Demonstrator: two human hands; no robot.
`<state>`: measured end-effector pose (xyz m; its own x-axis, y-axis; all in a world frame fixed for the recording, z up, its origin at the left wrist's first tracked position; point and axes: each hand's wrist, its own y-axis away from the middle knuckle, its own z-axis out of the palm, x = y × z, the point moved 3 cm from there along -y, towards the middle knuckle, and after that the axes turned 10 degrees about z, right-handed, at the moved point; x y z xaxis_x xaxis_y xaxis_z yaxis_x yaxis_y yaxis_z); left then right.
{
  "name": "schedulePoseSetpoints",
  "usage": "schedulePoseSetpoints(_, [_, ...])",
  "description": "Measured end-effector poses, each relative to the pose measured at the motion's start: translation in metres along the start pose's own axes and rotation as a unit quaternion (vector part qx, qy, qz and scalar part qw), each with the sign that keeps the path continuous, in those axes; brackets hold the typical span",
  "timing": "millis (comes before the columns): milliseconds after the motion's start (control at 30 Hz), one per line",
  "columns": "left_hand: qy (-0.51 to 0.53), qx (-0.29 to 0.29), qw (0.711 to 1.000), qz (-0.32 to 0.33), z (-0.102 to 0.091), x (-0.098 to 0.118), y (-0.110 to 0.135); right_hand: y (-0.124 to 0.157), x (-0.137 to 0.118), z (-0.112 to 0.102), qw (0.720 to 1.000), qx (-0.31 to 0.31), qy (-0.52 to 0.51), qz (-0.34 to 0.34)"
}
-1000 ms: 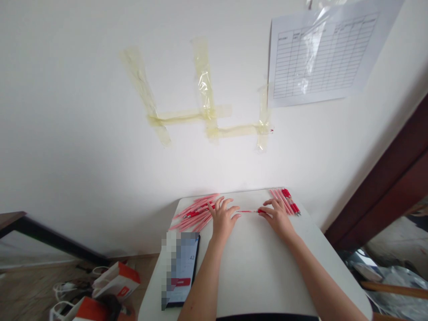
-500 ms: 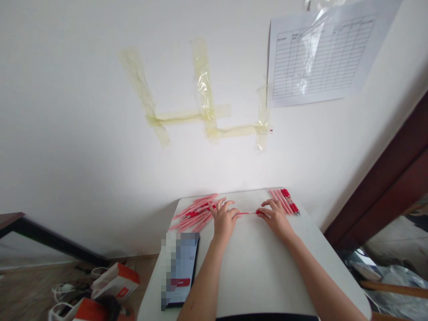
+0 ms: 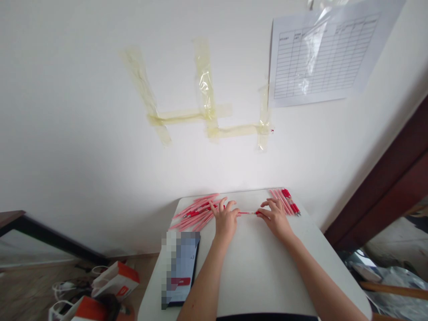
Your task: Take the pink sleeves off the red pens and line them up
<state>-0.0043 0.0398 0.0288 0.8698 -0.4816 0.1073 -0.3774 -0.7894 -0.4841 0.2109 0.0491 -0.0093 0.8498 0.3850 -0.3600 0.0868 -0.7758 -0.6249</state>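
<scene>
Both my hands hold one thin red piece above the white table, stretched level between them. My left hand (image 3: 226, 219) pinches the left end of what looks like a red pen refill (image 3: 245, 213), its other fingers raised. At the opposite end, my right hand (image 3: 274, 217) pinches a dark red pen part (image 3: 257, 212), mostly hidden by its fingers. Beside my left hand lies a loose pile of pink sticks (image 3: 197, 218) with some red pens (image 3: 200, 208) among them. Just beyond my right hand, several pink sticks (image 3: 280, 200) and red pens (image 3: 294, 207) lie side by side.
A phone or tablet (image 3: 183, 267), partly blurred out, lies on the white table (image 3: 261, 276) at the left. The wall (image 3: 100, 169) rises behind the far edge. White and orange bags (image 3: 117, 281) stand on the floor; a dark red wooden frame (image 3: 374, 191) is at the right.
My hands stay nearly in place, still holding the thin red piece between them. The view has shifted very slightly, and the number on the device's screen has changed.
</scene>
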Motion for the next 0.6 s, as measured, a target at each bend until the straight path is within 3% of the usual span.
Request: schedulePoseSetpoints(600, [-0.008,-0.005,0.997,0.074,0.006,0.018,-0.004,0.0,-0.007,-0.003,0.999,0.013,0.037,-0.004])
